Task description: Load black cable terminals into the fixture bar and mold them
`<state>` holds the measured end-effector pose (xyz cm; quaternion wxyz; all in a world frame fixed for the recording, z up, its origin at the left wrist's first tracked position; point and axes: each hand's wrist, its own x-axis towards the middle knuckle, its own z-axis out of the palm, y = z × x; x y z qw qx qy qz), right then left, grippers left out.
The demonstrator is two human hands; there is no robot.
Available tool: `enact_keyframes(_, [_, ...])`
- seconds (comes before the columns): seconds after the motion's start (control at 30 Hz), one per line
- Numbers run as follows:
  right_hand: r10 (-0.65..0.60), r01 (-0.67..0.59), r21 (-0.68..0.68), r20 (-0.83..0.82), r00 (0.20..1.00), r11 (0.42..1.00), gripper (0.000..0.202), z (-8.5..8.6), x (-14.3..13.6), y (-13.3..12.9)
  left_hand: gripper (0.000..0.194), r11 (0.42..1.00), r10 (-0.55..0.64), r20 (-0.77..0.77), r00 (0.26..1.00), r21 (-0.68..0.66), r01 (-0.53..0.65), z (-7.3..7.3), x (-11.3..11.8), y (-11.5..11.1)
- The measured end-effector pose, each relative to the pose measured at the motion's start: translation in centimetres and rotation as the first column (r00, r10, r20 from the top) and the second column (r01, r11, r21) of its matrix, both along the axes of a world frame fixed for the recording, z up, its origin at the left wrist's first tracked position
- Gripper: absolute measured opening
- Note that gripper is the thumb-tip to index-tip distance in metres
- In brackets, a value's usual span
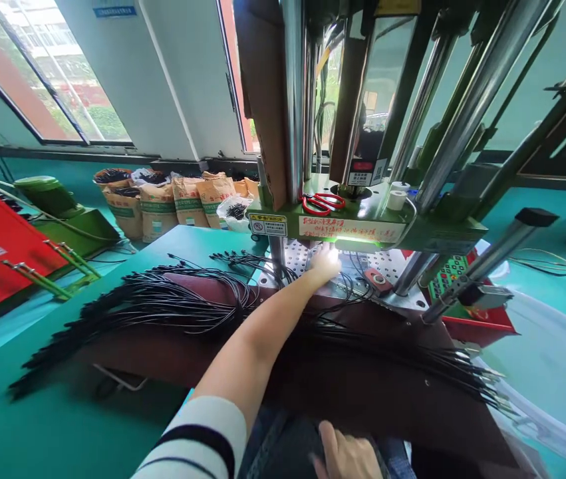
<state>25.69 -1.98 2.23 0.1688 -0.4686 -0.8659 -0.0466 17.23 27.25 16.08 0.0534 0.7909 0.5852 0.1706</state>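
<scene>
My left hand (325, 263) reaches under the green crossbeam of a press (352, 226), over the perforated metal bed (295, 256). Glare blurs its fingers, so what they hold is hidden. Low in the frame, my right hand (350, 456) is near my lap, its fingers partly smeared. Black cables (177, 299) lie bundled on the brown board (362, 379) to the left of my forearm, and more cables (412, 352) run to the right, ending in metallic tips. Cable ends sit on the bed beside my left hand.
Red-handled scissors (323, 203) and a white roll (396, 199) rest on the crossbeam. Steel columns (479, 100) rise around the bed. A red control box (482, 322) with buttons is at right. Paper sacks (155, 209) stand behind the green table (18, 422).
</scene>
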Motion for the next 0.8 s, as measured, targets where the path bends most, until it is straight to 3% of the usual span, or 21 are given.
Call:
enact_keyframes(0.1, [-0.039, 0.035, 0.059, 0.075, 0.996, 0.998, 0.027, -0.2, -0.2, 0.0, 0.028, 0.983, -0.18, -0.007, 0.984, -0.033, 0.18, 0.9, -2.2, -3.8])
enact_keyframes(0.2, [-0.047, 0.045, 0.035, 0.066, 0.997, 0.998, 0.024, 0.3, 0.5, -0.3, 0.022, 0.902, -0.429, -0.011, 0.903, -0.059, 0.428, 1.2, -5.3, -8.8])
enact_keyframes(0.3, [-0.001, 0.0, -0.024, -0.017, 1.0, 1.0, 0.02, 3.6, 2.0, 0.0, 0.023, 0.805, -0.594, -0.045, 0.804, -0.055, 0.591, 1.3, -8.6, -13.0])
enact_keyframes(0.37, [0.002, -0.002, -0.007, -0.082, 0.997, 1.0, 0.022, 7.5, 3.4, 1.3, 0.026, 0.8, -0.6, -0.025, 0.8, -0.052, 0.598, 1.5, -10.2, -14.6])
enact_keyframes(0.47, [-0.076, 0.078, 0.021, -0.107, 0.991, 0.997, 0.022, 13.9, 5.0, 5.1, 0.031, 0.819, -0.569, 0.078, 0.819, -0.039, 0.572, 1.8, -11.6, -15.2])
enact_keyframes(0.57, [-0.126, 0.1, -0.164, -0.161, 0.979, 0.981, 0.022, 18.0, 5.4, 9.8, 0.03, 0.795, -0.597, 0.148, 0.789, -0.025, 0.606, 1.7, -11.7, -15.1])
enact_keyframes(0.67, [-0.187, 0.126, -0.299, -0.186, 0.965, 0.946, 0.025, 18.6, 5.2, 14.8, 0.03, 0.783, -0.618, 0.119, 0.777, -0.002, 0.622, 1.1, -11.1, -14.8])
enact_keyframes(0.8, [-0.322, 0.268, -0.27, -0.179, 0.93, 0.925, 0.026, 16.5, 5.2, 21.3, 0.025, 0.819, -0.574, 0.041, 0.818, 0.051, 0.572, 0.5, -9.2, -13.3])
